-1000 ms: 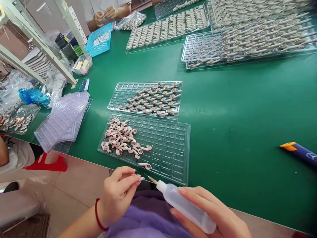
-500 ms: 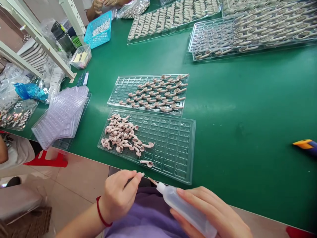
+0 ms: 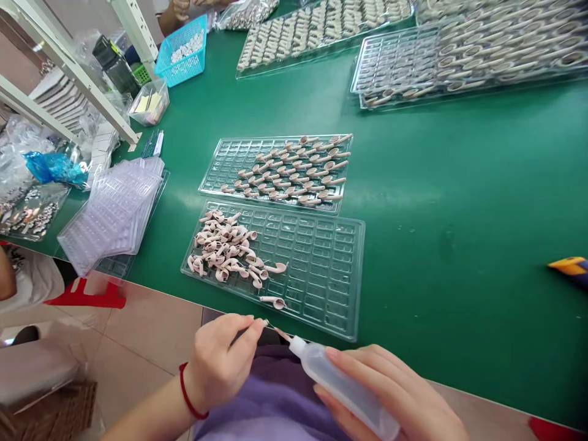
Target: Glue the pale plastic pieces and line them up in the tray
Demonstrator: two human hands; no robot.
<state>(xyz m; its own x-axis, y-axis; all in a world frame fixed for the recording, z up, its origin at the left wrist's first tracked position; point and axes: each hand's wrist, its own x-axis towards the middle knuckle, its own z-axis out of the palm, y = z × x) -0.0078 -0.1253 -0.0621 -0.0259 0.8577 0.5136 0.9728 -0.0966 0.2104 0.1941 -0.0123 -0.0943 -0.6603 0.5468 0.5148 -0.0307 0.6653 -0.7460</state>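
My left hand [image 3: 226,349] pinches a small pale part [image 3: 265,323] between thumb and forefinger, with a thin wire showing at its tip. Around a translucent squeeze bottle [image 3: 344,386] my right hand [image 3: 390,386] is closed; the bottle's narrow nozzle points at the pinched part, and whether they touch I cannot tell. Just beyond the hands lies a clear blister tray [image 3: 316,275] with a heap of pinkish earbud-shaped shells [image 3: 225,245] on its left half. One single shell [image 3: 273,302] rests at the tray's near edge.
Behind it, another tray [image 3: 229,156] holds rows of similar shells. Filled trays [image 3: 321,30] stand at the back, beside a blue basket [image 3: 184,55]. Stacked empty trays [image 3: 114,208] lie left. A yellow-orange tool tip [image 3: 569,265] is at right. A person's hands [image 3: 181,9] show at the top.
Both hands hold nearly the same pose, the nozzle still at the small part. The view has shifted very slightly; nothing was taken up or let go.
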